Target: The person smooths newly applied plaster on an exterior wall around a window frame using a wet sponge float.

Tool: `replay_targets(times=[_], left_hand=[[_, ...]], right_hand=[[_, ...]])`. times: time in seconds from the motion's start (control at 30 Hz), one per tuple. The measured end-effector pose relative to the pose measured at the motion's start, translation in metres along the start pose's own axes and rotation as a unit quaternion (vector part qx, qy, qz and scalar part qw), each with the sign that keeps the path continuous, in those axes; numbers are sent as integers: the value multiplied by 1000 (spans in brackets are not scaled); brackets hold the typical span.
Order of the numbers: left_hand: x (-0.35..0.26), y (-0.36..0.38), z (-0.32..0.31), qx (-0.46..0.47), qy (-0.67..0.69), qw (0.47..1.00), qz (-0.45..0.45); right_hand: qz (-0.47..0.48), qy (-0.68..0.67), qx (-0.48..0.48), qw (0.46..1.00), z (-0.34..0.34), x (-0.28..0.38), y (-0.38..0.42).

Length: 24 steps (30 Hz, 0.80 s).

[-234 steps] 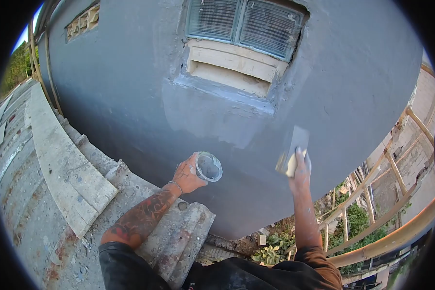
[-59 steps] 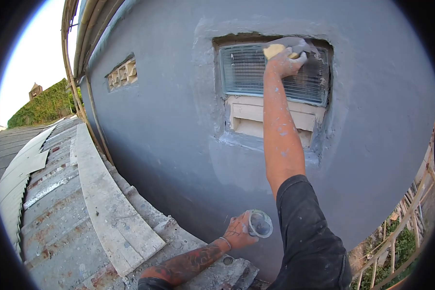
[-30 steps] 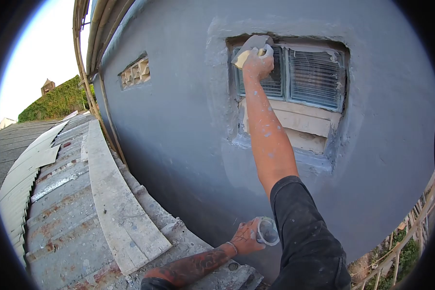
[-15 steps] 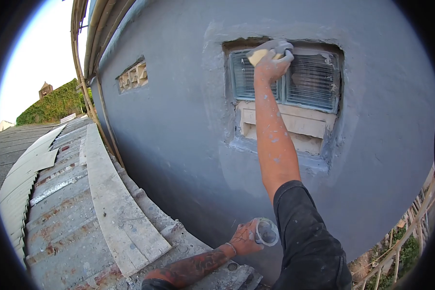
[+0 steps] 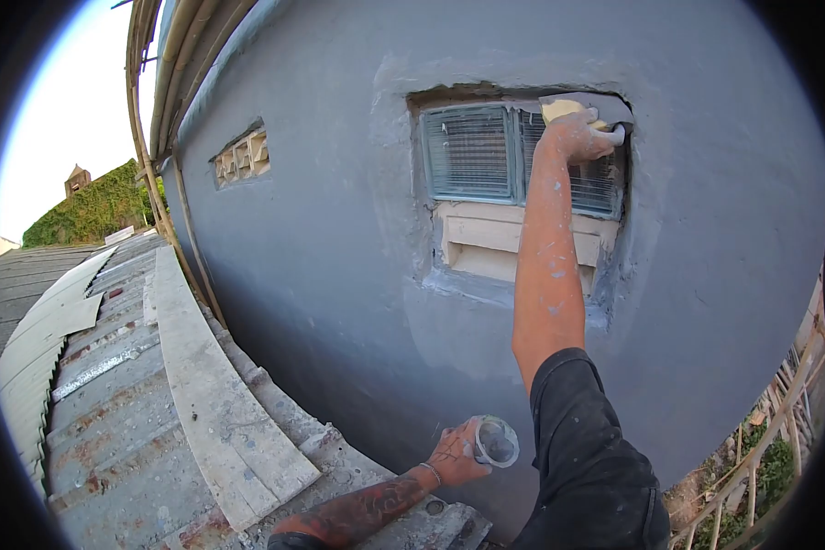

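Observation:
My right hand (image 5: 582, 137) is raised to the upper right part of the window recess, closed on a yellow sponge (image 5: 559, 109) whose top is coated grey. The sponge lies along the recess's top edge, over the right pane. Grey paint spots mark that hand and forearm. Behind the fingers is the louvred glass window (image 5: 470, 154), partly hidden by my arm. Low in front of the wall, my left hand (image 5: 456, 455) grips a clear plastic cup (image 5: 498, 442) with grey residue on its inside. Rough grey paint edges the recess in the wall (image 5: 339, 229).
Below the glass sits a cream vent block (image 5: 481, 243). A smaller vent (image 5: 241, 158) is farther left. Rusty corrugated roofing (image 5: 110, 440) with a long grey board (image 5: 215, 394) runs along the left. Bamboo poles (image 5: 142, 110) stand beyond, and a bamboo railing (image 5: 752, 458) is at lower right.
My right hand has moved right with the sponge, from the middle of the window's top to its right corner. The view has shifted slightly; my left hand still holds the cup.

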State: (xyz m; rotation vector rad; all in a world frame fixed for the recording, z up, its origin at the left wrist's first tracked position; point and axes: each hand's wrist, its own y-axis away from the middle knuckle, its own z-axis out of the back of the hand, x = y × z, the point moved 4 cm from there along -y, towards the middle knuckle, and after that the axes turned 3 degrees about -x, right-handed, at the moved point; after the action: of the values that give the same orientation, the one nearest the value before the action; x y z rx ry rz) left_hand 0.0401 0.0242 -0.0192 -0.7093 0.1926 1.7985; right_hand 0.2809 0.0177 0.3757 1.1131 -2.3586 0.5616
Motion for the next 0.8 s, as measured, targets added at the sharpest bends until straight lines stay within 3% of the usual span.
replay_targets(times=[0.13,0.2,0.37,0.43,0.57,0.67,0.77,0.8], left_hand=[[10,0,-9,-44,-24,999,-11],[7,-1,-8,-22,-15,1000,-5],[-1,-1,0,9,-1,1000,-4],[-4,0,4,13,-10,1000,-3],[3,0,-5,-5,-33,999,-6],[9,1,-11,-32,-48,998,-26],[13,-2,-13,-4,-39,999,0],[15,-2,-17,-5,-29,1000,-8]], right_hand=[[23,35,51,998,-11,10,6],[2,-20,62,998,-17,-9,17],[53,72,220,971,-17,-39,84],[82,13,199,977,-3,-33,88],[36,-59,45,997,9,-18,49],[-5,-77,16,997,-24,-28,42],[22,-43,41,998,-57,-45,68],[-10,-35,67,997,-59,-44,85]])
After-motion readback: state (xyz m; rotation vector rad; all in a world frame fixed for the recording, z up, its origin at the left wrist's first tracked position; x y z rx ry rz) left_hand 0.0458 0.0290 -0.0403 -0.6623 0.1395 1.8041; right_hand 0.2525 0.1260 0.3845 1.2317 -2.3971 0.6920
